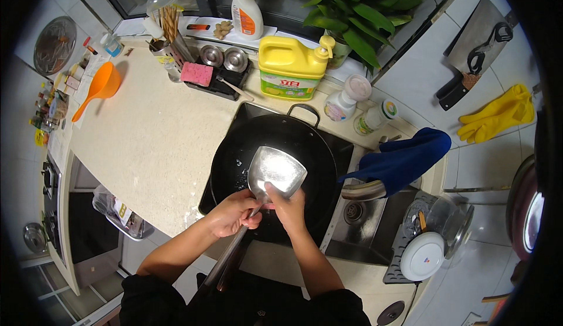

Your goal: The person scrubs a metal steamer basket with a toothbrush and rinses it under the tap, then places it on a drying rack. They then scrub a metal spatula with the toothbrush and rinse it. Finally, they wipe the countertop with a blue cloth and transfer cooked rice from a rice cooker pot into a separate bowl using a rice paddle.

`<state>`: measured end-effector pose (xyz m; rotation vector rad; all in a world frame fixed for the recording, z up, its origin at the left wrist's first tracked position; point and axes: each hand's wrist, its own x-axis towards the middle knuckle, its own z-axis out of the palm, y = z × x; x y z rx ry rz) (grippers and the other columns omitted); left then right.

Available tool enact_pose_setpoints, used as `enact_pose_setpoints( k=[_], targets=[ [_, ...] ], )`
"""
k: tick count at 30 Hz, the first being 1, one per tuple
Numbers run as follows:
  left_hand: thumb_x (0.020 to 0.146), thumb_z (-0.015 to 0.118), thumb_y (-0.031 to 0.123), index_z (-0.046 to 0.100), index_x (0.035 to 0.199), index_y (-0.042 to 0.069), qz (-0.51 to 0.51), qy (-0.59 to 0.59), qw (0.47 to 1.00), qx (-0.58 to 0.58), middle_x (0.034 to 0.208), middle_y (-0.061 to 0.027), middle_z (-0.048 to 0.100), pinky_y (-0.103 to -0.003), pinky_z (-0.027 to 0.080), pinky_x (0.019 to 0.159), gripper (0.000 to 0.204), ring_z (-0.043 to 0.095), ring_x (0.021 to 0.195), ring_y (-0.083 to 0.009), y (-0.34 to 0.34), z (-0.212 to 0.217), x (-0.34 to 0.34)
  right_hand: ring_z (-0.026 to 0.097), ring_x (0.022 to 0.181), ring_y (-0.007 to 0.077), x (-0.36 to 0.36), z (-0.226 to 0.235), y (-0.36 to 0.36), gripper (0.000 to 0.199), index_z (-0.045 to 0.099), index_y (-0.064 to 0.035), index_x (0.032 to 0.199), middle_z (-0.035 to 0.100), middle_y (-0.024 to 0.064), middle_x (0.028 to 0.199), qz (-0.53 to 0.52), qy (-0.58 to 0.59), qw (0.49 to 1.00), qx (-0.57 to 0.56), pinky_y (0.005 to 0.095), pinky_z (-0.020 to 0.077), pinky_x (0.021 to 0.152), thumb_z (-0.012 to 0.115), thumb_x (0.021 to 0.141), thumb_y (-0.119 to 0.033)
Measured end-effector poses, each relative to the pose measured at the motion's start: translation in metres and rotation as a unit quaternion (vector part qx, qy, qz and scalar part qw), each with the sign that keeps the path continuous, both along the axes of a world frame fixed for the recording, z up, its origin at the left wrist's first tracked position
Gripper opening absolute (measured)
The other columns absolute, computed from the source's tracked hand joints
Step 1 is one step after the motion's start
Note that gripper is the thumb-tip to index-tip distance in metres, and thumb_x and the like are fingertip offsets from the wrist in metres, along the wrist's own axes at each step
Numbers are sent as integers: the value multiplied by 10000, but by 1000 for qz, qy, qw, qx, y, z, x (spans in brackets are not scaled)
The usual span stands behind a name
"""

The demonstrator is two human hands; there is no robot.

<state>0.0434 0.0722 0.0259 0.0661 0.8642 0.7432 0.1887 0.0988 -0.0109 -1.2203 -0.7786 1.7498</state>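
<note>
Over the dark wok (319, 156) I hold a metal wok spatula (275, 167), its shiny blade pointing away from me. My left hand (233, 214) is wrapped round the handle just below the blade. My right hand (287, 208) grips the lower right part of the blade, thumb on its upper face and fingers hidden underneath. The handle slants down to the left toward my body. Small wet spots glint inside the wok, which sits in the left sink basin with its loop handle at the far side.
To the right, a blue cloth (404, 159) drapes over the faucet beside the second sink basin (358, 226). Behind the wok stand a yellow detergent jug (290, 62) and a pink sponge (197, 74). An orange ladle (104, 82) lies far left; a white plate (422, 257) rests right.
</note>
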Motion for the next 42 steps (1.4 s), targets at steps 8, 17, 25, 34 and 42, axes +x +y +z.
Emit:
enact_pose_setpoints(
  k=[8, 17, 25, 34, 42],
  targets=[
    [834, 432, -16, 378, 1053, 8, 57, 63, 996, 34, 785, -124, 534, -216, 308, 376, 227, 437, 464, -115, -16, -3, 5, 540, 913, 233, 7, -17, -3, 417, 428, 42, 1131, 550, 148, 989, 0, -228, 951, 208, 325, 434, 805, 602, 757, -16],
    [802, 433, -57, 381, 1074, 55, 87, 70, 989, 99, 695, -78, 477, -218, 320, 424, 299, 449, 513, -121, -34, 8, 1, 513, 973, 273, 2, 46, 9, 292, 576, 5, 979, 533, 101, 1040, 156, -419, 687, 573, 379, 423, 784, 562, 688, 22],
    [812, 428, -65, 407, 1076, 63, 113, 57, 989, 79, 656, -74, 465, -213, 300, 425, 294, 424, 499, -120, -44, 14, -2, 463, 1082, 309, 1, 50, 11, 333, 538, 66, 1031, 504, 151, 1112, 310, -380, 608, 624, 422, 392, 902, 509, 726, -66],
    [817, 405, -62, 395, 1090, 56, 100, 19, 992, 80, 602, -73, 443, -214, 294, 425, 297, 394, 480, -110, -53, 23, -2, 437, 1109, 330, -2, 68, -1, 339, 531, 86, 1032, 479, 179, 1148, 297, -438, 572, 628, 412, 371, 937, 488, 732, -66],
    [832, 410, -54, 403, 1042, 57, 121, 21, 989, 80, 612, -67, 436, -210, 281, 414, 238, 381, 469, -105, -60, 34, -1, 419, 1118, 309, -1, 78, -12, 354, 540, 82, 1032, 487, 175, 1156, 314, -459, 514, 653, 426, 333, 946, 486, 732, -97]
  ],
)
